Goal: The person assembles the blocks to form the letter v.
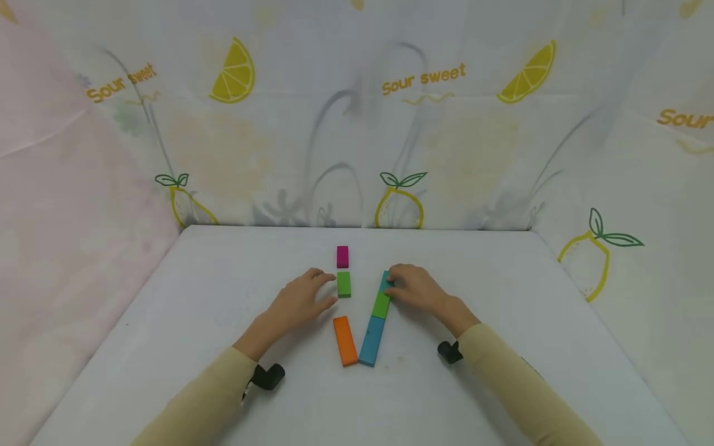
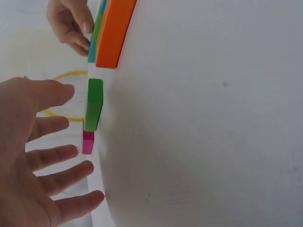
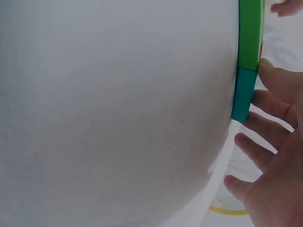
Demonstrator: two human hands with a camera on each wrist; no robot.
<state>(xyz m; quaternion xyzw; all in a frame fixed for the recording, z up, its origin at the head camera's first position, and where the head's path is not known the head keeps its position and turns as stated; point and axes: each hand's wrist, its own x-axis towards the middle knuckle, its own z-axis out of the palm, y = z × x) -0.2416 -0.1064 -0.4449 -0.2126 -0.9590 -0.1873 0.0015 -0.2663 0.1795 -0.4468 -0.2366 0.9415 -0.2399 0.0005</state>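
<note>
My right hand (image 1: 418, 290) is at the far end of a slanted row of blocks. Thumb and fingers pinch the teal block (image 3: 245, 92), the thumb near its joint with a green block (image 1: 381, 306); a blue block (image 1: 371, 341) forms the row's near end. My left hand (image 1: 298, 303) is spread, thumb apart from the fingers, just left of a separate small green block (image 1: 344, 285). Nothing shows between its fingers in the left wrist view. Beyond that block lies a magenta block (image 1: 343, 257). A longer orange block (image 1: 345, 342) lies nearer, its lower corner beside the blue block.
All the blocks lie on a white table (image 1: 268, 260). A cloth backdrop (image 1: 357, 136) with lemon prints rises behind the table's far edge, with cloth along both sides. A dark camera mount (image 1: 269, 376) hangs below the left wrist, another mount (image 1: 449, 352) below the right.
</note>
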